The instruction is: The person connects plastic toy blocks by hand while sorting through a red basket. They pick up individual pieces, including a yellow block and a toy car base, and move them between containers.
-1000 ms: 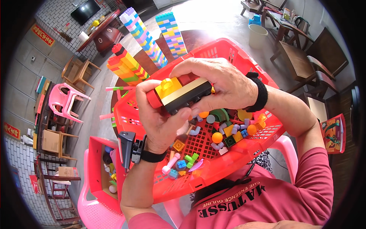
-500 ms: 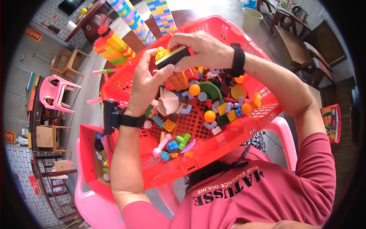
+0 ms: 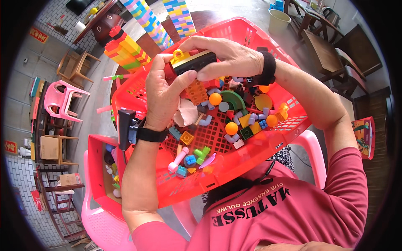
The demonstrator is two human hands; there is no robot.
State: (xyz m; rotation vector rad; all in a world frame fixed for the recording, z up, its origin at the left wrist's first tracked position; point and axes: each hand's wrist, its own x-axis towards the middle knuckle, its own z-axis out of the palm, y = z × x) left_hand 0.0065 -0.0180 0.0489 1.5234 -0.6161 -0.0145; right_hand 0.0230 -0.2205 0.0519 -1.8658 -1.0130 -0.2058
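Note:
Over the far part of a red plastic basket (image 3: 247,163), both hands grip one black-and-yellow toy block piece (image 3: 194,62) with a yellow loop on its end. My left hand (image 3: 161,94) pinches the looped end between thumb and fingers. At the opposite end, my right hand (image 3: 236,58) is closed, its fingers along the far edge and its thumb on the near black side. Just below the piece lies an orange studded block (image 3: 197,92). Around it in the basket are orange balls (image 3: 215,99), a green curved piece (image 3: 232,100) and a pale pink crumpled-looking piece (image 3: 186,113).
Beyond the basket stand tall pastel block towers (image 3: 180,19) and a red, yellow and orange block stack (image 3: 121,54). A red box (image 3: 96,175) of small toys sits on a pink chair (image 3: 104,226) at left. A pale bucket (image 3: 278,21) stands at the far right.
Both hands have moved slightly right with the toy block piece. It has turned a little, so more of its black side shows.

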